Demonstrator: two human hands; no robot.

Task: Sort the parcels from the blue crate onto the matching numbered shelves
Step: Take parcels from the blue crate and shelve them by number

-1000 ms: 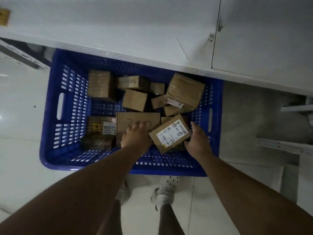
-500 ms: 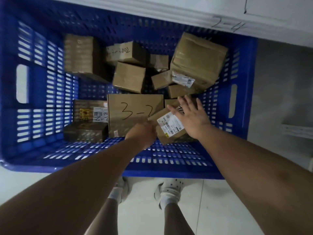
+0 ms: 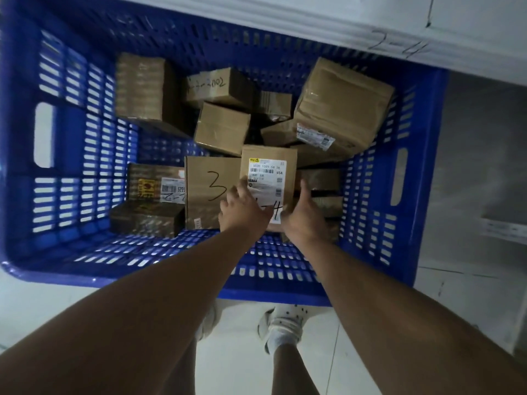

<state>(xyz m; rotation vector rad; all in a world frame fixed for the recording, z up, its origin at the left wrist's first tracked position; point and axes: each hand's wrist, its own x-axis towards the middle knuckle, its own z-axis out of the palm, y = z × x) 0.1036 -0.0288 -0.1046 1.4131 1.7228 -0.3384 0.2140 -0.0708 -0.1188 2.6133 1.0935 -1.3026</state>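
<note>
The small parcel [image 3: 268, 172] could slip and fall back, because the left hand [image 3: 245, 209] and the right hand [image 3: 303, 218] grip only its near end, one on each side. Its written number is partly under the hands, so it could go to the wrong shelf [image 3: 399, 47]. It is inside the blue crate [image 3: 85, 276], with many brown boxes [image 3: 222, 128], beside a box marked 3 [image 3: 211, 192].

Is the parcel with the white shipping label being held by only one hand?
No, the left hand and the right hand both hold the labelled parcel, one on each side.
</note>
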